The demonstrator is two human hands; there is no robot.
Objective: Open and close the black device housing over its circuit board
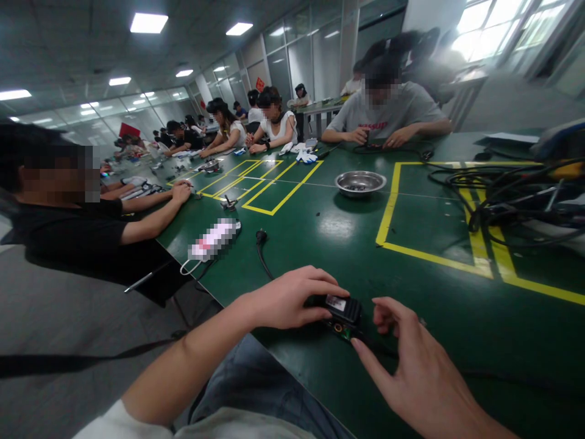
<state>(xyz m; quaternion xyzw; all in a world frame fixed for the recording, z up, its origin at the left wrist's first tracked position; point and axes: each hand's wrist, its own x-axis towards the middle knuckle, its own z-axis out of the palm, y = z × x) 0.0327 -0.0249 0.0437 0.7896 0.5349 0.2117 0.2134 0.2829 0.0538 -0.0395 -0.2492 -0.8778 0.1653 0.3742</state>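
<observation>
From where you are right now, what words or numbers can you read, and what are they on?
"ssup": red letters on the grey shirt across the table; the letters before it are too blurred to be sure.
White label on the black case under the left hand: too small and blurred.
Red paper on the back wall: too blurred.
I can't read any numbers.

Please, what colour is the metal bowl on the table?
Silver, shown best in the head view.
</observation>
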